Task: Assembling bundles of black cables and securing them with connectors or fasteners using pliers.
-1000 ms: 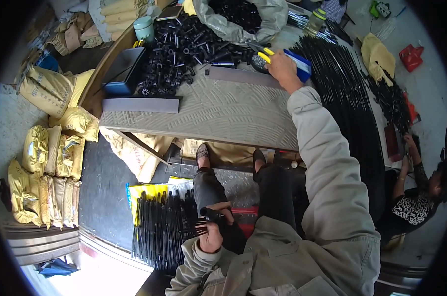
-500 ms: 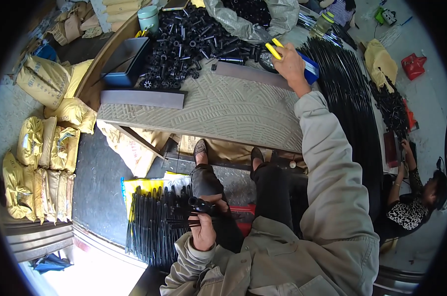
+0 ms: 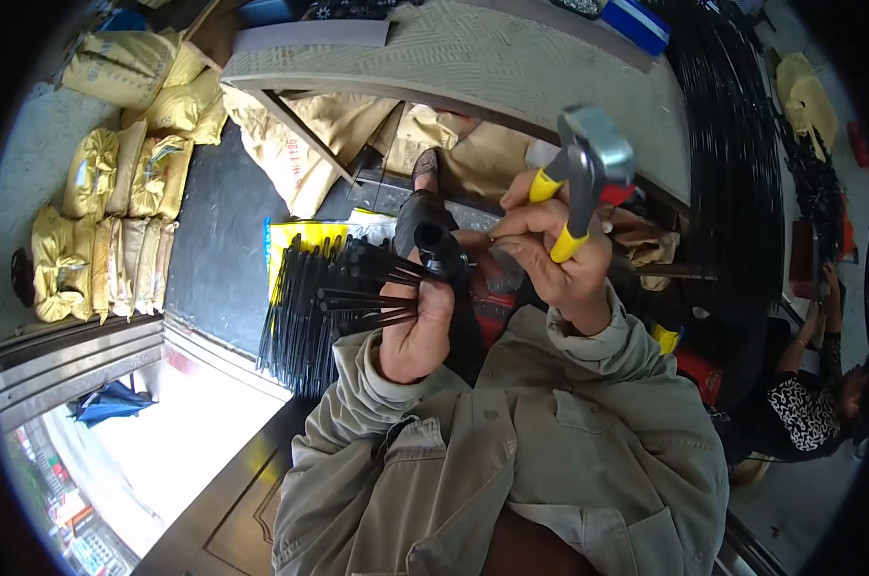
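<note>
My left hand (image 3: 417, 331) is closed around a black tubular hub (image 3: 434, 245), its open round end facing up. Several thin black rods (image 3: 367, 302) fan out leftward from that grip. Close by on the right, my right hand (image 3: 573, 259) keeps a pair of pliers (image 3: 597, 158) with yellow-and-black handles in its palm, the metal head pointing up and away. The thumb and forefinger of this hand come together beside the hub; whether they pinch something small, I cannot make out. A bundle of black rods (image 3: 300, 307) lies left of my left hand, over a yellow sheet (image 3: 290, 233).
A workbench (image 3: 434, 58) with a grey textured top stands ahead, a blue box (image 3: 636, 26) at its far right. Long black rods (image 3: 727, 144) are massed at the right. Yellow sacks (image 3: 94, 173) are stacked at the left. Another person (image 3: 804, 413) sits at the far right.
My right hand has come back from the bench top with the pliers and is now beside the hub. The view has tilted down toward my lap. The left hand keeps its grip.
</note>
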The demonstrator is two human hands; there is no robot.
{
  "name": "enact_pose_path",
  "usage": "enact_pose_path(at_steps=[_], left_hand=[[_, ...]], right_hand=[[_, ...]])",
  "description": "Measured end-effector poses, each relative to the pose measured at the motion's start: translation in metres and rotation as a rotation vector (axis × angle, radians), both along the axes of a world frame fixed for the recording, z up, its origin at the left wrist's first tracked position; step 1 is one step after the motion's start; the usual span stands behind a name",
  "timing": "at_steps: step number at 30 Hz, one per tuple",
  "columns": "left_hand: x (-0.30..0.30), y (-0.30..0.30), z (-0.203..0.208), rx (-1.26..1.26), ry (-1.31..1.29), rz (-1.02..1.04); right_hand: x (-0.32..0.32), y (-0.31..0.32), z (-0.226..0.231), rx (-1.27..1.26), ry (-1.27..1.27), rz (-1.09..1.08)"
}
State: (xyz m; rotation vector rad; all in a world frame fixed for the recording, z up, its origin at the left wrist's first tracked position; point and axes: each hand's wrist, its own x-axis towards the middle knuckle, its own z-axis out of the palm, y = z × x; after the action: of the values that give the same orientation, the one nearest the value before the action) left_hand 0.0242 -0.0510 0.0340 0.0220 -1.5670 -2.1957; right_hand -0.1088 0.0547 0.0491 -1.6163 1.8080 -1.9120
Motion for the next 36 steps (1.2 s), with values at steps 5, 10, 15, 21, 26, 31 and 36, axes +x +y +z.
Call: enact_pose_path(at_steps=[5,10,15,21,26,31,36], left_hand=[[0.019,0.022,-0.003,-0.088,-0.054,0.092],[0.023,0.036,0.004,-0.224,-0.114,0.113],[0.028,0.045,-0.034,0.421,0.069,0.155],[0.021,0.049,0.014,-0.232,-0.075,0.158],[0.023,0.047,0.011,-0.17,-0.036,0.146],[0.024,0.043,0.004,-0.187,-0.022,0.196],[0.029,0.035,-0.002,-0.118,-0.301,0.174]], right_hand=[[0.018,0.018,0.006,0.005,0.364,-0.182],[0.026,0.04,0.018,0.061,0.373,-0.154],[0.037,0.047,0.016,0.004,0.177,-0.049],[0.053,0.042,0.0,-0.202,-0.317,0.084],[0.052,0.038,-0.003,-0.159,-0.216,0.092],[0.053,0.033,-0.006,-0.166,-0.207,0.091],[0.053,0.022,-0.011,-0.143,-0.23,0.091]])
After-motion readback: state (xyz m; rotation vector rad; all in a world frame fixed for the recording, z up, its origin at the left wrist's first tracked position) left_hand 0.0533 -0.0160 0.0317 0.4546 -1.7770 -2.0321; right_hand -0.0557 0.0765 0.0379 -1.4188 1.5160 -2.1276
